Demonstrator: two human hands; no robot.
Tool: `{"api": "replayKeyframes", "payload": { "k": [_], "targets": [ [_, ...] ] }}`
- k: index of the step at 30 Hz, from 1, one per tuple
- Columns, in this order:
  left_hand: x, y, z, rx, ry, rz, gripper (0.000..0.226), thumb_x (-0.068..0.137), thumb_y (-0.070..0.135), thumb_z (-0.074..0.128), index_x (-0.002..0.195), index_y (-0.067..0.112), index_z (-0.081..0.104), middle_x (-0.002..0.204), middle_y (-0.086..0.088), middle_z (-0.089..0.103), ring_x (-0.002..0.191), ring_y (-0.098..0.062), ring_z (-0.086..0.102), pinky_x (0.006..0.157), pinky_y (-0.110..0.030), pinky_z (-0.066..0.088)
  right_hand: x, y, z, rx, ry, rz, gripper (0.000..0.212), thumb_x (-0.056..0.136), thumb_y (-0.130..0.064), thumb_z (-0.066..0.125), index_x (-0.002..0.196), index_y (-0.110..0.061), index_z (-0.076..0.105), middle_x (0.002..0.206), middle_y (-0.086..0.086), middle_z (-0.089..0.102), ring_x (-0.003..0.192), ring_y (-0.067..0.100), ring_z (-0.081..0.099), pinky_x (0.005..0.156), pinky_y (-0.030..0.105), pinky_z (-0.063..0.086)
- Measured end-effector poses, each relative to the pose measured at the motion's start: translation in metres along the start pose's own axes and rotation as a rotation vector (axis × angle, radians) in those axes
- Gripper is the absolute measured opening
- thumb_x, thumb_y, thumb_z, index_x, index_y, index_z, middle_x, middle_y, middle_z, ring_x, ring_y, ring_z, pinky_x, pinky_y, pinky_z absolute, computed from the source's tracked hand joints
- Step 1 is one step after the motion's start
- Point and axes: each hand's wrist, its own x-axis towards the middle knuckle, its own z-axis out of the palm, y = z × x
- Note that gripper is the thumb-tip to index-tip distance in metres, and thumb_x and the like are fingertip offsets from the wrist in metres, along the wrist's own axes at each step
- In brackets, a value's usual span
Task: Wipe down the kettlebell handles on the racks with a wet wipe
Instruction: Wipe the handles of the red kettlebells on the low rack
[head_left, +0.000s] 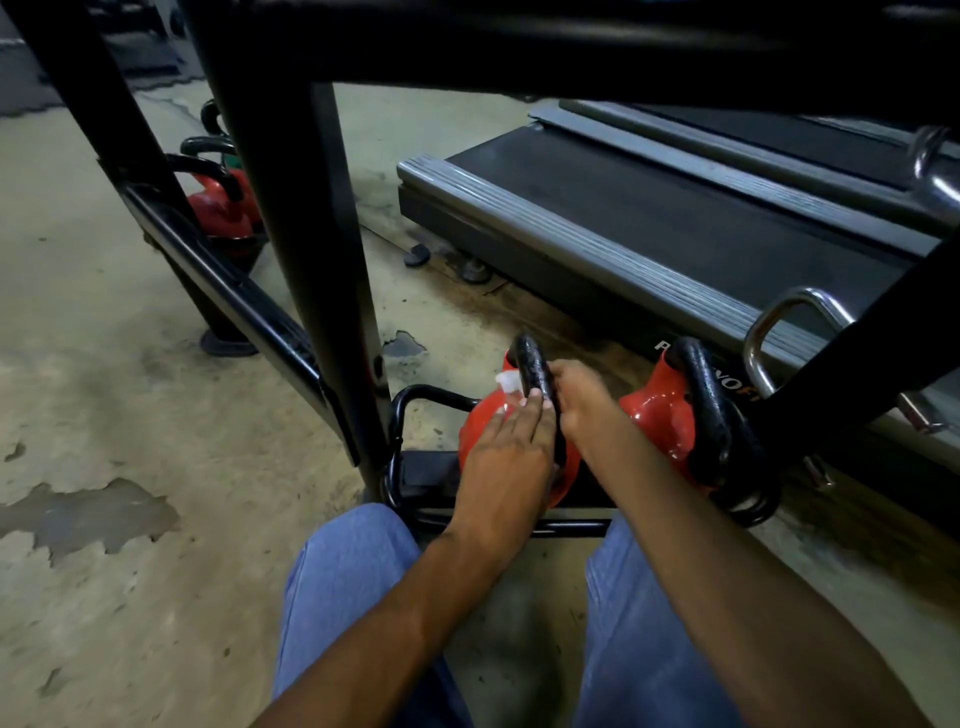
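A red kettlebell (480, 423) with a black handle (532, 366) sits on the lowest shelf of the black rack (415, 470). My left hand (506, 467) lies over its left side, fingers fairly straight, pressing a white wet wipe (508, 382) against the handle. Against the handle's right side, my right hand (579, 397) has its fingers curled on the bar. A second red kettlebell (657, 415) with a black handle (706, 395) stands just to the right.
Black rack uprights (306, 234) and a top beam cross the view. More kettlebells (221, 200) sit on a far rack at the left. A treadmill deck (649, 223) lies behind. Chrome handles (779, 322) hang at right. My blue-jeaned knees (348, 582) are near the shelf.
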Motion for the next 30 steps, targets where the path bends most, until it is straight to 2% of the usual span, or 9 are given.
{"api": "replayKeyframes", "payload": {
  "k": [4, 8, 13, 17, 19, 21, 23, 26, 30],
  "targets": [
    [0.001, 0.000, -0.002, -0.023, -0.001, 0.013, 0.076, 0.092, 0.036, 0.066, 0.154, 0.006, 0.034, 0.159, -0.013, 0.035, 0.146, -0.021, 0.036, 0.121, -0.034, 0.019, 0.015, -0.013, -0.002, 0.144, -0.108, 0.119, 0.044, 0.104, -0.008, 0.020, 0.121, 0.011, 0.055, 0.080, 0.028, 0.073, 0.061, 0.034, 0.074, 0.047, 0.036, 0.059],
    [-0.001, 0.001, -0.001, -0.032, -0.018, 0.023, 0.075, 0.094, 0.037, 0.064, 0.155, 0.007, 0.031, 0.161, -0.013, 0.032, 0.149, -0.022, 0.031, 0.124, -0.037, 0.022, 0.001, -0.003, -0.021, -0.028, -0.138, 0.135, 0.045, 0.104, -0.013, 0.023, 0.103, 0.006, 0.064, 0.078, 0.016, 0.075, 0.060, 0.023, 0.073, 0.055, 0.026, 0.060],
    [0.002, 0.000, -0.001, -0.016, -0.028, 0.025, 0.074, 0.097, 0.034, 0.060, 0.157, 0.006, 0.026, 0.163, -0.014, 0.027, 0.149, -0.022, 0.030, 0.124, -0.038, 0.020, 0.013, -0.012, -0.006, 0.015, -0.069, 0.091, 0.041, 0.103, -0.011, 0.027, 0.099, 0.010, 0.062, 0.079, 0.023, 0.073, 0.060, 0.029, 0.072, 0.054, 0.032, 0.059],
    [-0.005, 0.001, 0.002, -0.013, 0.004, 0.035, 0.067, 0.090, 0.019, 0.068, 0.149, 0.002, 0.042, 0.155, -0.018, 0.041, 0.141, -0.025, 0.045, 0.120, -0.038, 0.029, 0.008, 0.031, -0.021, -0.392, 0.219, -0.535, 0.025, 0.094, -0.026, 0.058, 0.085, -0.008, 0.072, 0.083, 0.022, 0.069, 0.072, 0.024, 0.065, 0.066, 0.041, 0.054],
    [-0.014, 0.000, 0.008, -0.036, 0.026, 0.068, 0.064, 0.090, 0.019, 0.066, 0.148, 0.002, 0.044, 0.154, -0.018, 0.043, 0.140, -0.025, 0.046, 0.119, -0.039, 0.032, -0.007, 0.037, -0.029, -0.685, 0.210, -0.848, 0.021, 0.100, -0.024, 0.059, 0.107, -0.018, 0.079, 0.105, -0.007, 0.076, 0.097, 0.005, 0.069, 0.086, 0.022, 0.054],
    [-0.025, 0.000, 0.013, -0.043, 0.034, 0.102, 0.066, 0.090, 0.016, 0.066, 0.150, 0.004, 0.041, 0.157, -0.016, 0.038, 0.143, -0.025, 0.042, 0.117, -0.041, 0.036, -0.003, 0.018, -0.025, -0.913, 0.110, -1.000, 0.028, 0.102, -0.012, 0.056, 0.122, -0.016, 0.075, 0.126, -0.012, 0.065, 0.120, -0.001, 0.059, 0.103, 0.009, 0.041],
    [-0.035, 0.000, 0.016, -0.037, 0.018, 0.106, 0.072, 0.088, 0.015, 0.070, 0.152, 0.005, 0.039, 0.159, -0.015, 0.034, 0.144, -0.025, 0.039, 0.117, -0.041, 0.037, 0.009, -0.009, -0.018, -1.154, -0.034, -1.021, 0.029, 0.100, -0.010, 0.053, 0.116, -0.015, 0.076, 0.134, -0.002, 0.067, 0.126, 0.010, 0.060, 0.108, 0.019, 0.042],
    [-0.039, 0.000, 0.015, -0.038, 0.015, 0.107, 0.078, 0.085, 0.024, 0.076, 0.152, 0.005, 0.039, 0.159, -0.015, 0.034, 0.144, -0.026, 0.040, 0.115, -0.043, 0.039, 0.011, -0.038, -0.015, -1.497, -0.245, -1.028, 0.027, 0.096, -0.022, 0.048, 0.099, -0.017, 0.075, 0.113, 0.001, 0.073, 0.110, 0.019, 0.068, 0.097, 0.042, 0.052],
    [-0.044, 0.003, 0.015, -0.037, 0.023, 0.127, 0.076, 0.082, 0.022, 0.076, 0.149, 0.004, 0.044, 0.157, -0.016, 0.038, 0.142, -0.027, 0.043, 0.114, -0.043, 0.040, -0.012, -0.046, -0.034, -1.962, -0.705, -1.092, 0.033, 0.098, -0.028, 0.043, 0.112, -0.018, 0.071, 0.123, 0.002, 0.067, 0.129, 0.018, 0.056, 0.115, 0.046, 0.040]
  ]
}}
